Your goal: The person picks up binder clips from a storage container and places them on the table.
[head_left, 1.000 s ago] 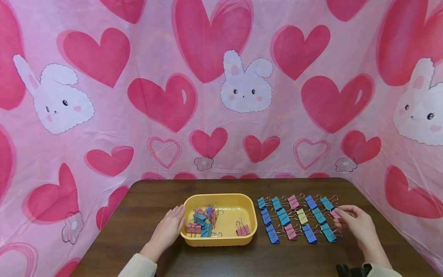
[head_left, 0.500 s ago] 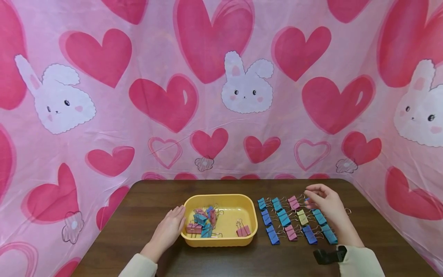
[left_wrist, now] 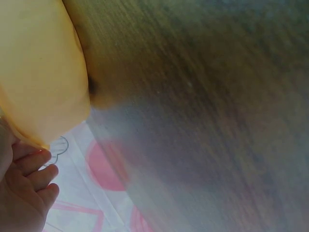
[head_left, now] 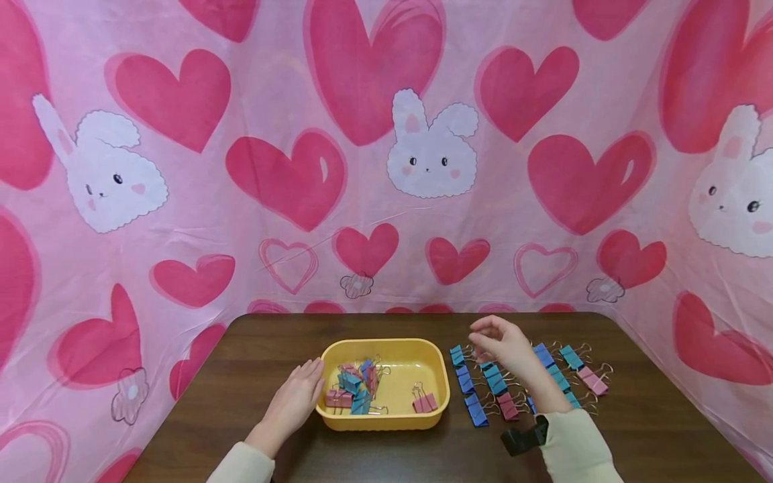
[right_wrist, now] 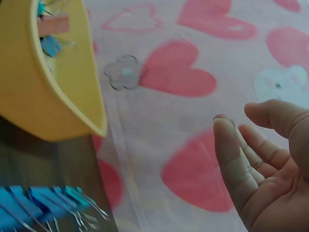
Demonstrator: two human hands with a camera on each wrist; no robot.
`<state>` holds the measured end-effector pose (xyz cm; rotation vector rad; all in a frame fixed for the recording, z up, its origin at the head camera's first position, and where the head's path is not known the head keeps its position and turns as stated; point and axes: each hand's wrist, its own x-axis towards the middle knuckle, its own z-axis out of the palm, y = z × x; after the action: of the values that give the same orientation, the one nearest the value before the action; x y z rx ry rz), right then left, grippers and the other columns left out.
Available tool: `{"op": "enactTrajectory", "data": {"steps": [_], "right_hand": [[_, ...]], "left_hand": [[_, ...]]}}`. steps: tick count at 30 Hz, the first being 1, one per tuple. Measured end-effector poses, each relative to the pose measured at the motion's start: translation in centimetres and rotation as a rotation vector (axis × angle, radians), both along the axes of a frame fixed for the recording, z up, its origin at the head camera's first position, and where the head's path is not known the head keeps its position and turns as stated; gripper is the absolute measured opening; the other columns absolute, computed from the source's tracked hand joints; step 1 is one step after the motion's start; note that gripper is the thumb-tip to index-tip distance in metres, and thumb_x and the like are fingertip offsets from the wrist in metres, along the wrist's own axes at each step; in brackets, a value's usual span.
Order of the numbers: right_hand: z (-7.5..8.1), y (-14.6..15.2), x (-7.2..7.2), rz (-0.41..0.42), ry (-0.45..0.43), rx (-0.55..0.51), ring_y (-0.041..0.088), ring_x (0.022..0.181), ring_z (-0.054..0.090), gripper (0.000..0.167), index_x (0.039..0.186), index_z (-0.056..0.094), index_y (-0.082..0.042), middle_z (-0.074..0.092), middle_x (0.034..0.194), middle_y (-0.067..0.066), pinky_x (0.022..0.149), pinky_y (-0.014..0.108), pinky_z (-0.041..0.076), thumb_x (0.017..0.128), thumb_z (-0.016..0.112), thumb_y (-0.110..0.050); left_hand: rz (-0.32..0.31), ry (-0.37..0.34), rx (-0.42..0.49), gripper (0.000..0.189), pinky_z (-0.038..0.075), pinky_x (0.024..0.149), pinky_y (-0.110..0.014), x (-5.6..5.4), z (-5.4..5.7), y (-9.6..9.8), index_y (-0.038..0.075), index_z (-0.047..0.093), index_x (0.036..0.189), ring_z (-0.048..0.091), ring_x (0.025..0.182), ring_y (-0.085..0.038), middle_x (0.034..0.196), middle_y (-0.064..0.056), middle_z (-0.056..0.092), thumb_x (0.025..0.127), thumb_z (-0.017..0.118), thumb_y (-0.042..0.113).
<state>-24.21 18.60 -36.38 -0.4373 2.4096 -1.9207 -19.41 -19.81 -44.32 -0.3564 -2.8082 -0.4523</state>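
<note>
A yellow plastic bin (head_left: 386, 422) stands on the table, holding a loose heap of pink, blue and teal binder clips (head_left: 349, 382) at its left and one pink binder clip (head_left: 425, 402) at its right. My left hand (head_left: 292, 399) rests against the bin's left side, fingers extended along the rim. Above the rows of binder clips (head_left: 475, 409) to the right of the bin hovers my right hand (head_left: 504, 343), partly covering the middle rows. In the right wrist view, a gap shows between thumb and forefinger of that hand (right_wrist: 270, 166), with nothing held.
At the right end of the rows lies a pink binder clip (head_left: 594, 380), below a teal one (head_left: 571, 357). A dark wooden table (head_left: 386, 459) carries everything. Behind it hangs a pink cloth (head_left: 374, 201) with hearts and rabbits.
My right hand has let go of the pink clip at the right end of the rows and moved left over the rows toward the bin. The left hand stays at the bin.
</note>
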Motion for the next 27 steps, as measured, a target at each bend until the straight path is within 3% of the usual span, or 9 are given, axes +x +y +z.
{"op": "enactTrajectory", "data": {"steps": [6, 14, 22, 27], "right_hand": [[-1.0, -2.5, -0.3, 0.129, 0.002, 0.023, 0.033, 0.068, 0.063, 0.027, 0.106, 0.05, 0.011, 0.059, 0.085, 0.013, 0.06, 0.042, 0.055, 0.089, 0.06, -0.006], [-2.4, -4.9, -0.6, 0.187, -0.043, 0.052, 0.027, 0.065, 0.063, 0.025, 0.104, 0.051, 0.013, 0.057, 0.085, 0.02, 0.06, 0.043, 0.055, 0.087, 0.061, -0.003], [-4.2, -6.3, -0.8, 0.232, -0.099, 0.099, 0.038, 0.068, 0.062, 0.026, 0.104, 0.052, 0.011, 0.056, 0.08, 0.009, 0.059, 0.043, 0.055, 0.086, 0.062, -0.005], [-4.8, -7.1, -0.9, 0.247, -0.109, 0.138, 0.034, 0.066, 0.062, 0.023, 0.1, 0.055, 0.008, 0.055, 0.078, 0.009, 0.059, 0.044, 0.055, 0.085, 0.064, -0.006]], "left_hand": [[0.002, -0.009, -0.001, 0.04, 0.03, 0.103, -0.047, 0.1, 0.1, 0.1, -0.007, 0.054, 0.124, 0.044, 0.121, -0.036, 0.128, -0.02, 0.05, 0.091, 0.057, 0.017], [-0.002, 0.021, -0.001, 0.039, 0.03, 0.103, -0.047, 0.1, 0.0, 0.1, -0.007, 0.055, 0.122, 0.045, 0.119, -0.036, 0.127, -0.021, 0.051, 0.091, 0.057, 0.016], [-0.005, 0.033, -0.002, 0.039, 0.031, 0.102, -0.047, 0.1, 0.0, 0.0, -0.008, 0.055, 0.122, 0.045, 0.119, -0.037, 0.127, -0.021, 0.052, 0.09, 0.058, 0.015], [-0.008, 0.046, -0.003, 0.039, 0.031, 0.102, -0.047, 0.1, -0.1, 0.0, -0.008, 0.055, 0.121, 0.046, 0.118, -0.037, 0.126, -0.022, 0.052, 0.09, 0.058, 0.014]]}}
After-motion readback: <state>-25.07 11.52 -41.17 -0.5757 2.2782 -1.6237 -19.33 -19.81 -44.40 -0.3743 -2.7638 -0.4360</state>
